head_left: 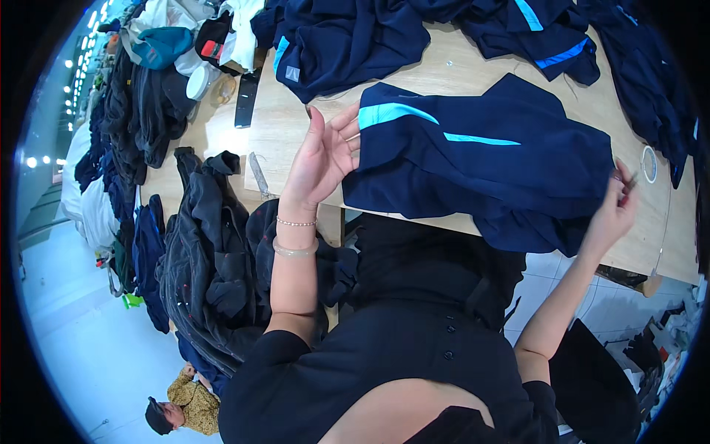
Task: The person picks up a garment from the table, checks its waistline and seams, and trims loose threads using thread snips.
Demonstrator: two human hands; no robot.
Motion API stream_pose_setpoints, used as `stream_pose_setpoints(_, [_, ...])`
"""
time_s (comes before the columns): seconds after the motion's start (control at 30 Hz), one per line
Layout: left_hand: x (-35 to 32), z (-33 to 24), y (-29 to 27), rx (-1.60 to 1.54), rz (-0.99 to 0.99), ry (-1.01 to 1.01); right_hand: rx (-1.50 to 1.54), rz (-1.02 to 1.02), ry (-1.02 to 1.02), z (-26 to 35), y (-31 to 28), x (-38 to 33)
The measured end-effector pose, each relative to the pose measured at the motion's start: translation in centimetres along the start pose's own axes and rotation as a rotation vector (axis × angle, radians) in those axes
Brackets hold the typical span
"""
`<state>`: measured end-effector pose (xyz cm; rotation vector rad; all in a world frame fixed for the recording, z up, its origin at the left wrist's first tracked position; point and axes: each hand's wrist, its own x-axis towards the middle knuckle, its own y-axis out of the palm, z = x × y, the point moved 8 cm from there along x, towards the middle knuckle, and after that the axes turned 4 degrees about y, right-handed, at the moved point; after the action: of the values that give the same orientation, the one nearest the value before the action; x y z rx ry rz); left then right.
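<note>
A navy garment piece (444, 176) with light-blue stripes lies spread along the near part of the wooden table (296, 137), and a fold of it hangs over the front edge. My left hand (325, 152) is at its left end, palm turned up and fingers apart. The fingertips reach the striped edge, and I cannot tell whether they press on it. At the right end, my right hand (617, 207) has its fingers closed close to the garment's edge. Something small and thin shows at those fingertips, too small to name.
More navy garments (347, 44) with blue stripes cover the table's far side. A white ring (648, 163) lies at the right. Dark clothes (207, 244) are heaped at the left, near a black flat object (246, 100) and a white-lidded tub (197, 83). Another person (188, 403) is at lower left.
</note>
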<state>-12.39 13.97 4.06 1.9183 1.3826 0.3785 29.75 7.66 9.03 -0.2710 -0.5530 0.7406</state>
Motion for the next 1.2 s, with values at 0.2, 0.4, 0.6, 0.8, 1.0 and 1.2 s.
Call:
stream_pose_setpoints(0.2, [0.7, 0.5, 3.2, -0.051, 0.116, -0.019, 0.272, 0.462, -0.118, 9.2, 8.2, -5.2])
stream_pose_setpoints(0.4, [0.6, 1.8, 5.9, -0.071, 0.209, -0.052, 0.239, 0.610, -0.355, 15.5, 12.6, -9.0])
stream_pose_setpoints(0.6, [0.6, 3.1, 8.4, -0.038, 0.304, -0.033, 0.303, 0.587, -0.344, 14.4, 13.4, -8.2])
stream_pose_setpoints(0.8, [2.0, 4.1, 5.3, 1.211, 0.140, -0.033, 0.453, 0.039, 0.055, 7.6, 3.6, 0.7])
stream_pose_setpoints(1.0, [3.9, 3.2, 3.4, 1.049, 0.099, 0.038, 0.461, 0.040, 0.369, -1.9, -1.2, 3.5])
stream_pose_setpoints(1.2, [6.8, 5.5, 3.0, 0.806, 0.081, -0.055, 0.396, 0.115, 0.641, -7.0, -1.2, 2.2])
